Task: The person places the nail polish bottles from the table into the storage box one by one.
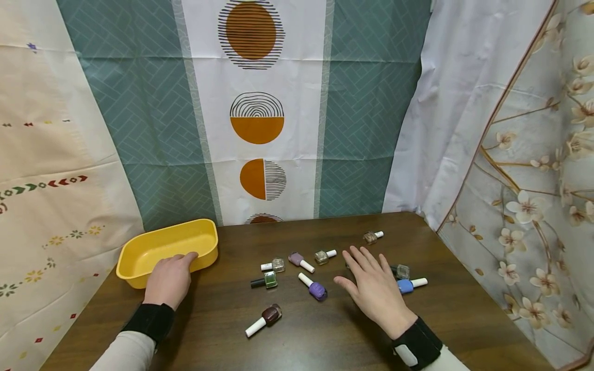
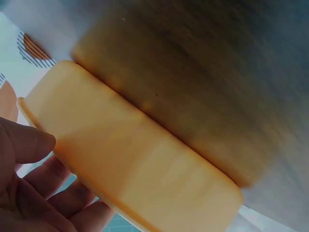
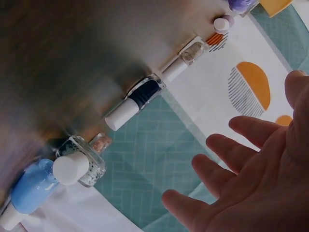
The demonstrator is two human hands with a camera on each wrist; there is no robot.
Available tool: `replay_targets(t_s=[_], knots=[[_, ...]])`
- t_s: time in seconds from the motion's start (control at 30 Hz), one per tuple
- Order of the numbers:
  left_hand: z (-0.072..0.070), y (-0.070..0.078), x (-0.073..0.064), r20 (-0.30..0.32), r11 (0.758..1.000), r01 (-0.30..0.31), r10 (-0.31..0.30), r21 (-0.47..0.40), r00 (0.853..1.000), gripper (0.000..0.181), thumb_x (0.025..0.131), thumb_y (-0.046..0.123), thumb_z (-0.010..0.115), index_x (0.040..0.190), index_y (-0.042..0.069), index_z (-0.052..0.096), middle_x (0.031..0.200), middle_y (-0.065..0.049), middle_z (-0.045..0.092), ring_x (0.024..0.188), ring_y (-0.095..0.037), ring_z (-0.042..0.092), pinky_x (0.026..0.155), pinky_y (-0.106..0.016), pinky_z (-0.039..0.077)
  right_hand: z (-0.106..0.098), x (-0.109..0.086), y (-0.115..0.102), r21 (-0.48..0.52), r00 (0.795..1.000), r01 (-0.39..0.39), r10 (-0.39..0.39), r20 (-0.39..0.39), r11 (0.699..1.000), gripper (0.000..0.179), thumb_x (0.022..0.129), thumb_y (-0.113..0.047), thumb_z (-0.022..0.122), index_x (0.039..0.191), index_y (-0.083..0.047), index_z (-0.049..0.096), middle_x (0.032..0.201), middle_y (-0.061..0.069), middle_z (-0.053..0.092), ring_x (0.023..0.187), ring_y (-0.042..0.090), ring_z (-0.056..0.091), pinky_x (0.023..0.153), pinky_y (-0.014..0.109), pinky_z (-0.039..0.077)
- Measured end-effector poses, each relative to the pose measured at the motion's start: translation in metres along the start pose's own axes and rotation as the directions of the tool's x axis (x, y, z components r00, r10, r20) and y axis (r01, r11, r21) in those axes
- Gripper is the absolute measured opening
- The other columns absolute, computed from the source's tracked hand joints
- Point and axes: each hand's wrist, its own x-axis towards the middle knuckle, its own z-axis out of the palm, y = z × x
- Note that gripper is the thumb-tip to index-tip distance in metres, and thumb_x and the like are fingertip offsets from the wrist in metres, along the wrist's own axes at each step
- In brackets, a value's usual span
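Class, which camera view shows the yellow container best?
The head view, because the yellow container shows its rim and inside. Left wrist shows mainly its outside, close up; right wrist, a piece at the top edge.

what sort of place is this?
Probably a makeshift indoor tabletop filming corner, possibly in a home: patterned fabric hangings enclose a wood-look table, where small nail polish bottles lie scattered beside a yellow tub.

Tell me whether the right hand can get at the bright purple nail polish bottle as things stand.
Probably yes: the right hand looks empty and spread, near the bright purple bottle, and only bare tabletop shows between them in the head view.
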Motion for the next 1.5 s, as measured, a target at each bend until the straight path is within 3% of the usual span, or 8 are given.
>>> replay_targets(t_s=[0.47, 0.8, 1.07, 1.5], knots=[[0.001, 0.02, 0.007, 0.002, 1.0, -0.02, 0.02, -0.024, 1.0, 0.039, 0.094, -0.011, 0.077, 0.132, -0.003, 0.072, 0.106, -0.027, 0.075, 0.091, -0.045, 0.069, 0.098, -0.068, 0.055, 0.0, -0.003, 0.0, 0.005, 1.0, 0.004, -0.004, 0.001, 1.0, 0.07, 0.109, -0.057, 0.062, 0.16, -0.009, 0.058, 0.165, 0.017, 0.053, 0.156, 0.041, 0.043, 0.124, 0.074, 0.028], [0.008, 0.042, 0.014, 0.045, 0.999, -0.025, 0.026, -0.036, 0.999, 0.037, 0.1, -0.008, 0.073, 0.136, 0.0, 0.071, 0.11, -0.025, 0.075, 0.097, -0.045, 0.07, 0.1, -0.065, 0.056, -0.001, -0.001, -0.001, 0.003, 1.0, 0.01, -0.01, 0.007, 1.0, 0.071, 0.109, -0.058, 0.061, 0.161, -0.01, 0.057, 0.166, 0.016, 0.053, 0.157, 0.04, 0.043, 0.125, 0.073, 0.027], [0.014, 0.061, 0.021, 0.058, 0.999, -0.044, 0.044, -0.006, 0.997, 0.037, 0.1, -0.006, 0.074, 0.136, 0.002, 0.072, 0.111, -0.023, 0.076, 0.098, -0.043, 0.071, 0.102, -0.062, 0.057, -0.004, 0.008, -0.005, -0.017, 0.999, 0.047, -0.047, -0.011, 0.999, 0.071, 0.109, -0.058, 0.063, 0.16, -0.009, 0.059, 0.165, 0.016, 0.054, 0.156, 0.04, 0.044, 0.125, 0.072, 0.028], [0.022, 0.088, 0.031, 0.058, 0.996, -0.089, 0.089, 0.006, 0.994, 0.036, 0.101, -0.006, 0.074, 0.134, 0.006, 0.074, 0.107, -0.02, 0.076, 0.095, -0.04, 0.071, 0.1, -0.058, 0.059, -0.006, 0.026, -0.019, -0.007, 0.993, 0.107, -0.107, 0.045, 0.994, 0.07, 0.108, -0.054, 0.066, 0.161, -0.008, 0.057, 0.166, 0.016, 0.053, 0.157, 0.039, 0.043, 0.126, 0.069, 0.028]])
